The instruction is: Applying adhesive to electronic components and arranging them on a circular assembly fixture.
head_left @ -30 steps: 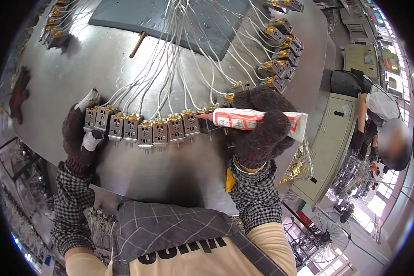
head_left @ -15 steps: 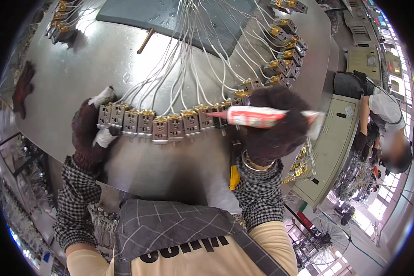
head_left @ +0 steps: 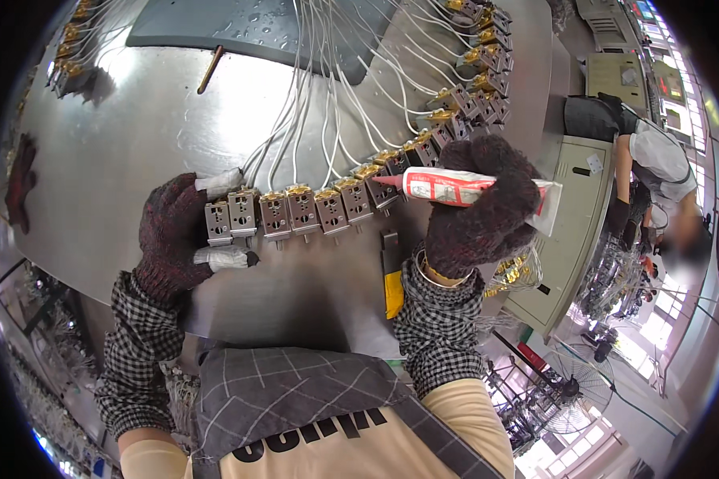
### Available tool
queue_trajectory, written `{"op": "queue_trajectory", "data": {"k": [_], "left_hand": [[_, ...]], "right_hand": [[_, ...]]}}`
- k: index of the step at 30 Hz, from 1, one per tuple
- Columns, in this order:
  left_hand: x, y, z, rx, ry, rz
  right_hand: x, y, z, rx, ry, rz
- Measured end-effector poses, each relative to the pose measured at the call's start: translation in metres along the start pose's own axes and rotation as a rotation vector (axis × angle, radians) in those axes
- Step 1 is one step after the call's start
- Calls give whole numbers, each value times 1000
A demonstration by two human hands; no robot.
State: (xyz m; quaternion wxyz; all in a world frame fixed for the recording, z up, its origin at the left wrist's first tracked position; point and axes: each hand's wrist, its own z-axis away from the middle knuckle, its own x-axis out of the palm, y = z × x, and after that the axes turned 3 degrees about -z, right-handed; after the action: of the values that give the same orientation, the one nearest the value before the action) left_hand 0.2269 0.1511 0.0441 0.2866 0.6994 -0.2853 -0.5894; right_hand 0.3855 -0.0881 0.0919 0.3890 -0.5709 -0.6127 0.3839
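My left hand, in a dark knitted glove with white tape on thumb and forefinger, is closed around the left end of a curved row of small metal boxes. The forefinger lies along the top of the end pair, the thumb along the bottom. Brass-coloured parts and white wires come off the boxes. In my gloved right hand is a white-and-red squeeze tube, held level. Its reddish nozzle points left, over a box in mid-row; whether it touches cannot be made out.
Boxes continue up the right side of the metal table. A dark wet board lies at the back, a brown stick near it. Further left are more wired boxes and a dark glove. A co-worker is at the right.
My left hand and the end boxes have shifted right, bunching the row. The tube stays level, its nozzle now over a different box. The whole view has shifted slightly.
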Motion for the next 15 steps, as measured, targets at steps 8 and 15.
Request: {"op": "queue_trajectory", "data": {"k": [8, 15], "left_hand": [[4, -1, 2, 28, 10, -98], [4, -2, 2, 55, 24, -76]], "right_hand": [[-10, 17, 4, 38, 119, -157], [-11, 24, 4, -45, 138, -275]]}}
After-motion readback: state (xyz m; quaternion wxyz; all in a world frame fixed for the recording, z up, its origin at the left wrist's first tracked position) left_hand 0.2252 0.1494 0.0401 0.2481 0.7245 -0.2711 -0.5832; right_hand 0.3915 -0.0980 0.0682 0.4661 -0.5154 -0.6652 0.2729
